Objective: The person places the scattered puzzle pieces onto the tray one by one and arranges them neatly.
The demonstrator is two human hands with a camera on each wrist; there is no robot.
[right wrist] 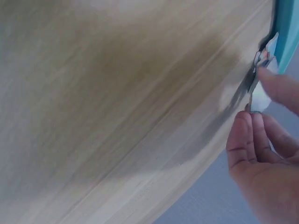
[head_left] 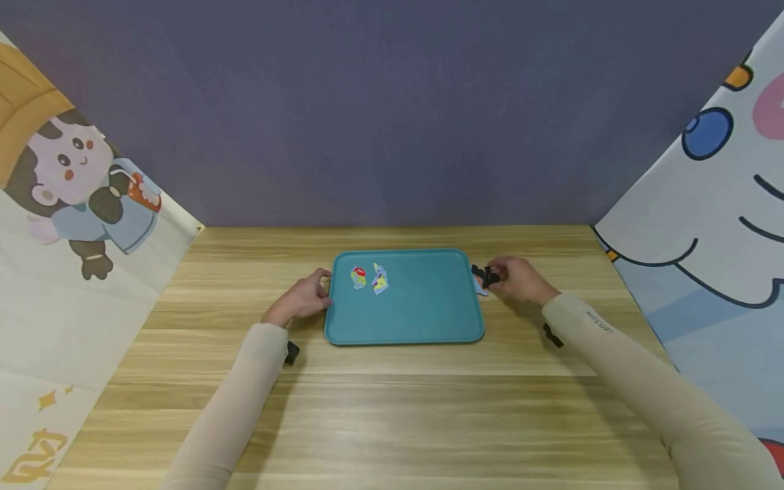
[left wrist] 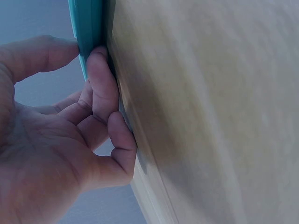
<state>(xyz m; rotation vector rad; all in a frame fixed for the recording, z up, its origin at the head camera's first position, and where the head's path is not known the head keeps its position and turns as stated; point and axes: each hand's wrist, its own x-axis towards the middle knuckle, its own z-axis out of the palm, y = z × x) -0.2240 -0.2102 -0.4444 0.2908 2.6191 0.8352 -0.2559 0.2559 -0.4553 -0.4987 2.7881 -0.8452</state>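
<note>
A teal tray lies on the wooden table with two small colourful pieces, one beside the other, on its left part. My left hand holds the tray's left rim between thumb and fingers. Just past the right rim, my right hand pinches a thin irregular piece, dark in the head view and pale in the right wrist view. Another piece with printed colours is against the tray's right edge, partly covered.
The wooden table extends around the tray. Behind it rises a dark grey-blue panel. Cartoon-printed sheets stand at the left and right. Black parts show at the left wrist and under the right forearm.
</note>
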